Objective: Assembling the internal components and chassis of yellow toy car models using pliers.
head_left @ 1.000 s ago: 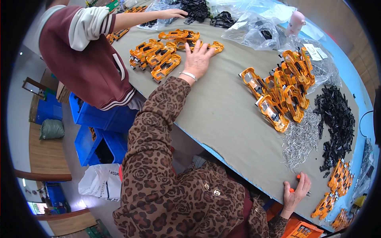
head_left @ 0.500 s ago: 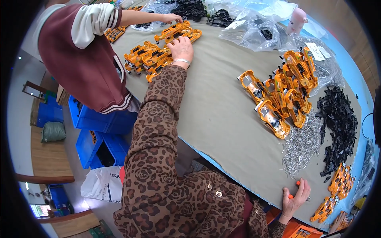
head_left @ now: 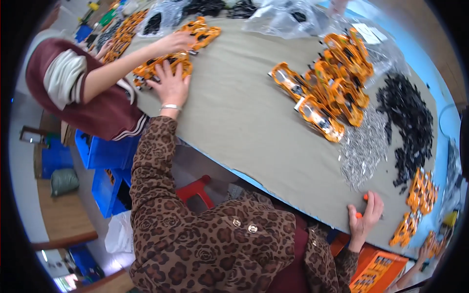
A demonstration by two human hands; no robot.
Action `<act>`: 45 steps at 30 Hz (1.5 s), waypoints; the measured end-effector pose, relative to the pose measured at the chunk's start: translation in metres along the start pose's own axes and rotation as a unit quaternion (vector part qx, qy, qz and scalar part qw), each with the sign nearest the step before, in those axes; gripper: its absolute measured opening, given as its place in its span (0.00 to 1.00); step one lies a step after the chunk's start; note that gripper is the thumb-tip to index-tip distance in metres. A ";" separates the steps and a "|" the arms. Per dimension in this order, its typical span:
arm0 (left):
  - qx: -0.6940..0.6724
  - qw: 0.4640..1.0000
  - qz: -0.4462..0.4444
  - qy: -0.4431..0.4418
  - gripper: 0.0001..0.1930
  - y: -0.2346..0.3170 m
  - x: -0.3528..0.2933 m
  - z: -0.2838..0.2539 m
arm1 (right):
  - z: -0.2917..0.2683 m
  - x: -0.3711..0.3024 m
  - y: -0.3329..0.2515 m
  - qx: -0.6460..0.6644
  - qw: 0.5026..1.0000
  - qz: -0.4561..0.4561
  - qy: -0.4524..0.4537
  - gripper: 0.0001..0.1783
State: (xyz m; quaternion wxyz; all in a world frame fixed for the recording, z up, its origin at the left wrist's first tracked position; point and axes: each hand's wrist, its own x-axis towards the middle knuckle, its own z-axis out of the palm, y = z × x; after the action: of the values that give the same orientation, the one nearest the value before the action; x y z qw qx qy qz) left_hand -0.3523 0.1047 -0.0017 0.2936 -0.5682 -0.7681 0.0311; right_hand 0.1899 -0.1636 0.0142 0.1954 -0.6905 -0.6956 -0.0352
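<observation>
My left hand (head_left: 172,88) reaches out to the far left, fingers spread over a cluster of orange toy car shells (head_left: 151,66) with black parts. Its fingertips touch the nearest shells. At the right front edge of the table, my right hand (head_left: 364,219) is closed around a small tool with an orange-red handle (head_left: 359,215). Most of that tool is hidden by the fingers. Beyond the right hand lies a heap of small silvery metal pieces (head_left: 362,154). A larger pile of orange car shells (head_left: 337,78) rests behind it.
A co-worker's arm (head_left: 132,61) reaches over more orange shells (head_left: 202,34) at the far left. Black small parts (head_left: 408,127) are heaped at the right. Clear plastic bags (head_left: 288,19) lie at the back. Blue bins (head_left: 110,151) and a red stool (head_left: 198,191) stand below the table edge.
My left hand has shifted left and nearer, its fingers now spread over the shells. The co-worker's hand has also moved left. The right hand keeps its hold. The whole view has shifted.
</observation>
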 end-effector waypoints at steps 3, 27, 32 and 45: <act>-0.071 0.997 0.002 0.015 0.28 -0.014 0.008 0.030 | -0.001 0.004 -0.001 -0.008 1.000 -0.014 0.023 0.33; -0.406 0.766 0.488 0.101 0.28 0.205 -0.075 -0.171 | -0.015 0.014 0.007 0.097 0.992 -0.045 0.064 0.27; -0.344 0.812 0.471 -0.034 0.31 0.188 -0.108 -0.194 | -0.017 0.041 0.011 0.111 0.990 -0.061 0.061 0.18; -0.486 0.740 0.408 -0.223 0.29 0.189 -0.117 -0.186 | 0.050 0.109 0.006 0.173 0.983 0.057 0.033 0.07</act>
State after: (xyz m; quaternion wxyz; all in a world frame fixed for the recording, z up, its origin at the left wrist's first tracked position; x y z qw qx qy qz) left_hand -0.0795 0.0139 0.0310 -0.2428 -0.8698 -0.4168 -0.1035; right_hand 0.1880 -0.0437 0.0018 0.3368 -0.6831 -0.6437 0.0740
